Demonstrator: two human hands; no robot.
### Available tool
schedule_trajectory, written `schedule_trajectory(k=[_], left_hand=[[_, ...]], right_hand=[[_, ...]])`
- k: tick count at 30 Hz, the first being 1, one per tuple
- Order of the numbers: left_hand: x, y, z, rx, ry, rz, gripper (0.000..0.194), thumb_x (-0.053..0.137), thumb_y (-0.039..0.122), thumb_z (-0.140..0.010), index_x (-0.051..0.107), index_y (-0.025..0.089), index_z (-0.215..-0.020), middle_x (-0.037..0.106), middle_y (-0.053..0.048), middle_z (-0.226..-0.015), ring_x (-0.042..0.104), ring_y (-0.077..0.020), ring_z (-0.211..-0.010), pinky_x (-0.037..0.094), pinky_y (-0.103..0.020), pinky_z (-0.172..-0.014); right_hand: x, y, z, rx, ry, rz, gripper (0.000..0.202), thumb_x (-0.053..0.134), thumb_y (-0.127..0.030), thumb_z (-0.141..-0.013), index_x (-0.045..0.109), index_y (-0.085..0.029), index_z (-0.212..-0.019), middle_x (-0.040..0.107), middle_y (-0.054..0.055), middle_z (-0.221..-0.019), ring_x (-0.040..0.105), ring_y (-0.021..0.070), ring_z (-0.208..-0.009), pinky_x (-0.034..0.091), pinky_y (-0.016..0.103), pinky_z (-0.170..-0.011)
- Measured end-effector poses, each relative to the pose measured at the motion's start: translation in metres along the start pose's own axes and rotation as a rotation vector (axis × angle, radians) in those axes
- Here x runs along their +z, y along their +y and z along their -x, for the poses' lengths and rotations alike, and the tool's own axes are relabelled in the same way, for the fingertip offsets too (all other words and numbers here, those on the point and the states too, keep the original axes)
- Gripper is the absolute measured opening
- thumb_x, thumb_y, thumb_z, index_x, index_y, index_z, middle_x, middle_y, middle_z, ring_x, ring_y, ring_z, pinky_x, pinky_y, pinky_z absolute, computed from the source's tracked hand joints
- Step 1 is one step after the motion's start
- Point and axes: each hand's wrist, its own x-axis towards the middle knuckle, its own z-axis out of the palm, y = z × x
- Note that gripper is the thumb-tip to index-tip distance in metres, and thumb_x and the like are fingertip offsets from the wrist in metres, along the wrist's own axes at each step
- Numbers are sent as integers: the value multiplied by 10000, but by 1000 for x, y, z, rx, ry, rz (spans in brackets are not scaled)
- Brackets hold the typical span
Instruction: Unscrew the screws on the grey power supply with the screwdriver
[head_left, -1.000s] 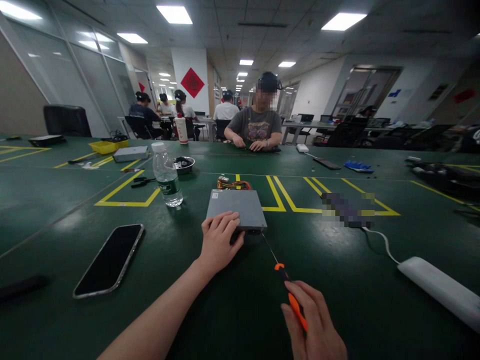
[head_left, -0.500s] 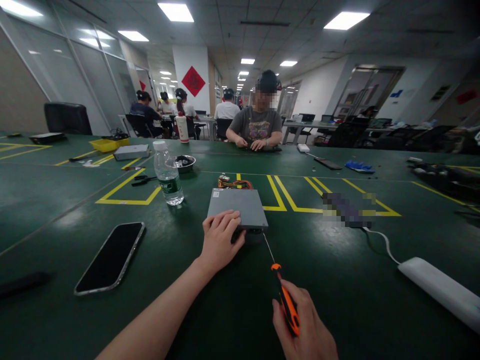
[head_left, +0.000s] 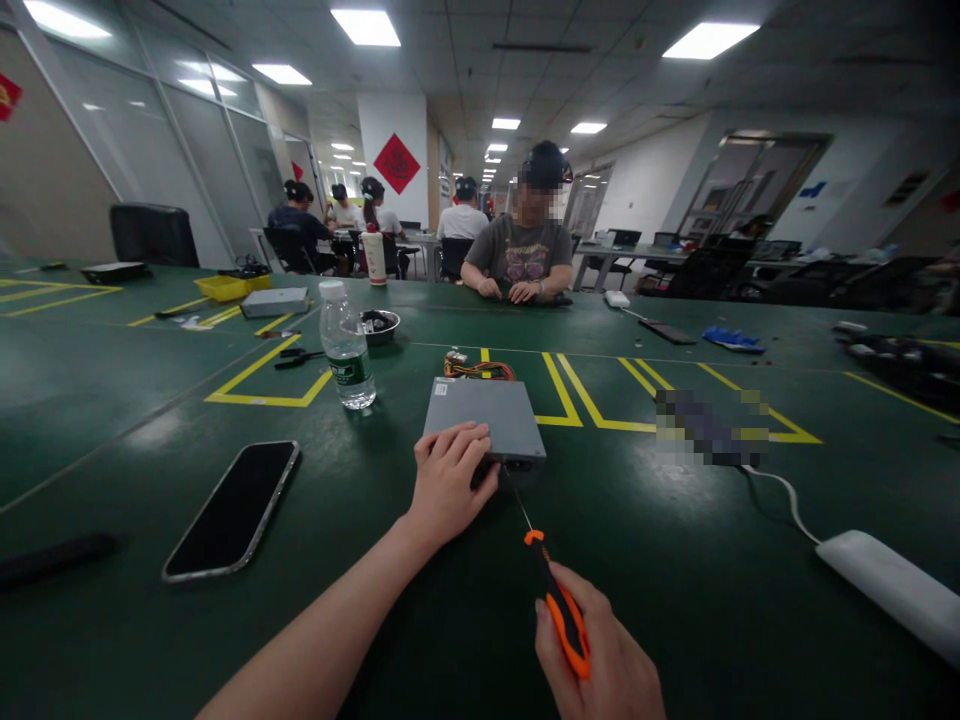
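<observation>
A grey metal computer power supply (head_left: 491,403) lies flat on the green table, its bundle of coloured cables (head_left: 480,370) behind it. My left hand (head_left: 454,470) grips its near left corner, fingers over the top and thumb against the front side. In my right hand (head_left: 600,640) is a screwdriver (head_left: 559,605) with an orange and black handle, held from the near right. Its thin shaft points up and left to the front side of the power supply, close to my left thumb. Whether the tip touches a screw is too small to tell.
A phone (head_left: 232,510) lies to the left, with a water bottle (head_left: 349,350) standing behind it. A metal bowl (head_left: 388,328) and a yellow tray (head_left: 229,287) are farther back. To the right lies a white power strip (head_left: 892,590). Across the table sits a person (head_left: 521,255).
The screwdriver tip has shifted left along the front side of the power supply, from near its right corner to beside my left thumb. My left hand keeps its grip.
</observation>
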Motion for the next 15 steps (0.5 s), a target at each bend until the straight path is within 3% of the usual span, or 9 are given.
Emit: schedule_trajectory(k=[7,12,15], left_hand=[[0,-1,0,5,2,-1,179,553,290,-813,544,240,-985,622,-7,-1162,518,-209,-1105,275,-406,-876],[0,0,0,1,0,-6,173,550,287,-816,549,241,-982,623,-14,-1163,521,-212,-1104,277,-410,-879],[1,0,0,1,-1,-5,179,548,289,-817,543,243,-990,621,-13,-1166,519,-212,-1106,272,-412,-883]], right_hand=[[4,-1,0,-22,18,-31,247,378,-296,-943,462,-148,-1123,635,35,-745,639,124,-543,521,178,-495],[5,-4,2,-57,131,62,250,393,-237,-936,509,-158,-1143,611,117,-994,659,191,-843,552,255,-685],[5,-4,2,-95,88,116,278,397,-240,-942,518,-171,-1183,600,118,-1002,662,184,-822,554,246,-669]])
